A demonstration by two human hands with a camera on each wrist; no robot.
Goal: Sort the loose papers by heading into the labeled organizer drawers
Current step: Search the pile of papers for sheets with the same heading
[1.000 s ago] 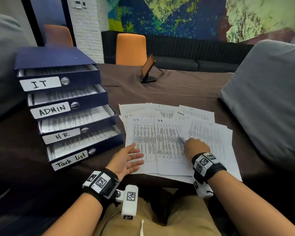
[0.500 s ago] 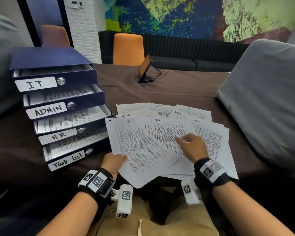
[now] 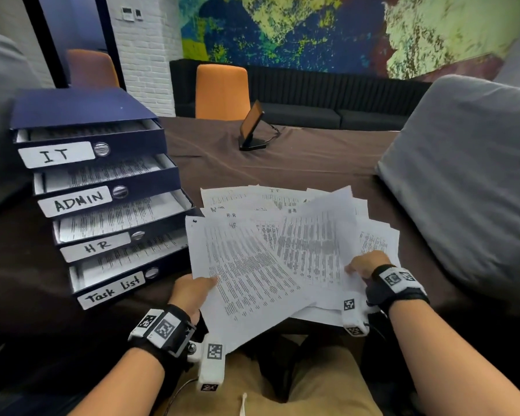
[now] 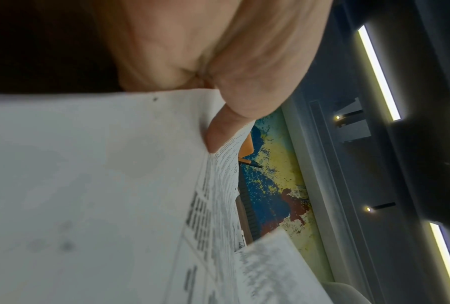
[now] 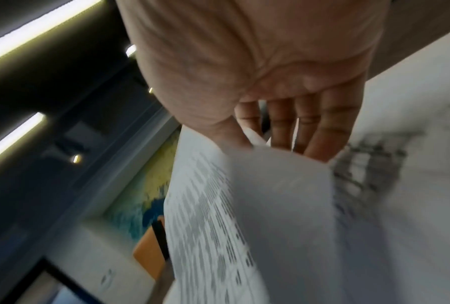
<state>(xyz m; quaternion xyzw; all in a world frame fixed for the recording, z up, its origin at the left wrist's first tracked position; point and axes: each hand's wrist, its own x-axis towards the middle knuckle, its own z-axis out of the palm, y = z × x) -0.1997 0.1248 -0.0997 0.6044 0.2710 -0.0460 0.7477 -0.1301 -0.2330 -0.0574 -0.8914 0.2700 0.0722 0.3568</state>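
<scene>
The left hand (image 3: 192, 291) pinches one sheet (image 3: 246, 274) by its near left edge, lifted beside the drawers (image 3: 108, 202). The right hand (image 3: 367, 265) pinches another sheet (image 3: 312, 244) above the papers (image 3: 376, 238) spread on the table (image 3: 297, 163).

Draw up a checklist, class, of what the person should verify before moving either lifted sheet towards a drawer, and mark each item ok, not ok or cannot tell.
1. Left hand holds its sheet firmly: ok, thumb pinches the edge in the left wrist view.
2. Right hand holds the second sheet: ok, thumb and fingers pinch its lower edge.
3. Heading on the left sheet read: ok, it looks like HR, though blurred.
4. Heading on the right sheet read: cannot tell, too blurred.
5. HR drawer open enough to take a sheet: ok, pulled out with papers showing.
6. Remaining pile left undisturbed on the table: cannot tell.
</scene>
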